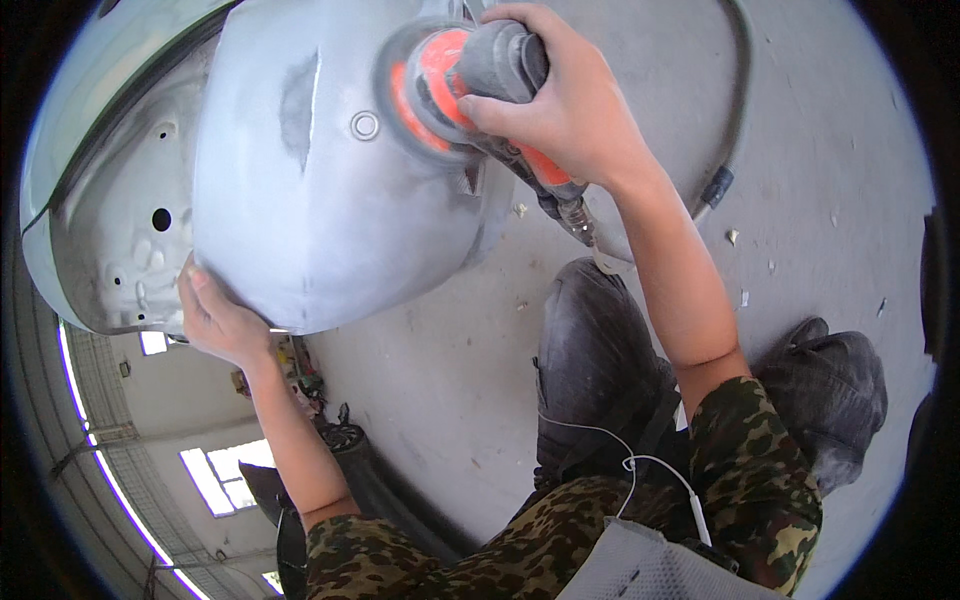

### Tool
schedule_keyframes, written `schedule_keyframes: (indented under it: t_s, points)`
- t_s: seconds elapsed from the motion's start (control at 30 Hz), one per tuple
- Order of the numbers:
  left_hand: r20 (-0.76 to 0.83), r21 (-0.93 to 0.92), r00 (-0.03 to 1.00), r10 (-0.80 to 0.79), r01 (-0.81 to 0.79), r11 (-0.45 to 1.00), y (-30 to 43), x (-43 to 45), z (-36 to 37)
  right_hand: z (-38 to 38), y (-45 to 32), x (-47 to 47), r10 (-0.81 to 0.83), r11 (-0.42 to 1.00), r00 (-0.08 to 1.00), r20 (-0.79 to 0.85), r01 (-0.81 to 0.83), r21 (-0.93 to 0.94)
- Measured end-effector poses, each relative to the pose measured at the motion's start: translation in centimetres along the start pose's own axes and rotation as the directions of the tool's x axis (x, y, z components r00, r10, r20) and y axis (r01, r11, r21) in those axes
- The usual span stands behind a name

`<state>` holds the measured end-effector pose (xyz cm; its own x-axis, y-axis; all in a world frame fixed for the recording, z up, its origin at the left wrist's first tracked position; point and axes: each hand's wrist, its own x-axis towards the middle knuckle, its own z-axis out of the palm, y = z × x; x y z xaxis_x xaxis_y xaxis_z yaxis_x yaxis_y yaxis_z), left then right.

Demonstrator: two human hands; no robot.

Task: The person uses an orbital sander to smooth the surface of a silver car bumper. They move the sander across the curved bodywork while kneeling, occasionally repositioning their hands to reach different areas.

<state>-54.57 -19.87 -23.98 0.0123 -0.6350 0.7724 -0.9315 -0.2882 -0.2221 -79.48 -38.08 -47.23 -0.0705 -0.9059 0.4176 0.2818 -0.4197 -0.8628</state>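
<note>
My right hand [555, 105] is wrapped around the dusty grey head of an orange and black air sander [450, 86]. The sander's round pad lies against a pale grey primed car door panel [360, 217], and a hose fitting comes off its handle. My left hand [221, 315] rests on the lower left edge of the panel, thumb up, fingers partly hidden behind the edge. A small round ring [365, 125] and a darker grey patch [300, 112] beside a crease mark the panel between my hands. At the left is the bare metal door jamb [142, 217] with several holes.
A grey hose [742, 112] curves over the concrete floor [817, 187] at the right, among small scraps. My knees in dusty dark trousers are below. Assorted items and a tyre [341, 437] stand along the left, near windows [232, 480].
</note>
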Motion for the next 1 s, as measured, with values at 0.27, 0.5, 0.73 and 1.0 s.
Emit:
schedule_keyframes:
  t_s: [0.27,0.5,0.73,1.0]
  points:
    - [-0.012,-0.010,1.000,-0.024,0.023,1.000,0.1,-0.2,0.1,-1.8,1.5,5.3,0.090,0.994,0.996,0.029,-0.088,-0.067]
    - [-0.025,-0.001,1.000,-0.002,0.002,1.000,0.4,-0.1,0.3,-0.9,1.6,1.5,0.063,0.997,0.992,0.107,-0.067,0.039]
    - [0.001,-0.019,0.999,-0.033,0.033,0.999,0.2,0.0,0.2,-1.6,3.9,8.0,0.064,0.998,0.996,0.057,-0.062,-0.034]
    - [0.049,-0.077,0.995,-0.087,0.091,0.993,0.0,-0.2,0.1,-1.0,2.6,4.3,0.033,0.999,0.992,0.123,-0.035,0.018]
